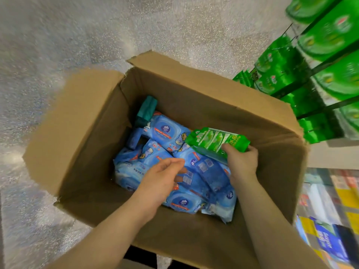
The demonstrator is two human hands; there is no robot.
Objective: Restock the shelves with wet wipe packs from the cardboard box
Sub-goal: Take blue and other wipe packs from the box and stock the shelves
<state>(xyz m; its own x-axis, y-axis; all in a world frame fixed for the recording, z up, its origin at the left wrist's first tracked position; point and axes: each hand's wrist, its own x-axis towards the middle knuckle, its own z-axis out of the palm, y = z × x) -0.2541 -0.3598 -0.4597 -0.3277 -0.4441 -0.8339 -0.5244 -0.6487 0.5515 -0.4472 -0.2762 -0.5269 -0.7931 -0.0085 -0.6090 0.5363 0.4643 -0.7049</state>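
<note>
While the right hand (241, 162) grips a green wet wipe pack (217, 141) by its near edge, thumb on top and fingers curled underneath, the left hand (163, 177) hovers with loosely curled fingers over the blue packs and holds nothing that can be seen. Both hands are inside the open cardboard box (194, 90), which stands on a speckled grey floor (58, 35) with its flaps spread outward. Beneath the hands lies a jumbled heap of blue wet wipe packs (169, 133), covering most of the box bottom, and a small teal pack (146, 109) stands on end against the far left wall. The green pack sits just above the blue ones, near the right wall, lifted clear of the heap or nearly so. To the right, shelves (320, 65) hold rows of green packages (334, 35) that look like the same product, with mixed coloured goods on a lower tier; blur hides any gaps there. Judging by the box, the restocking has a long way to go: the green pack seems about to leave for the shelf, while the whole blue heap and the teal pack remain to be shelved.
</note>
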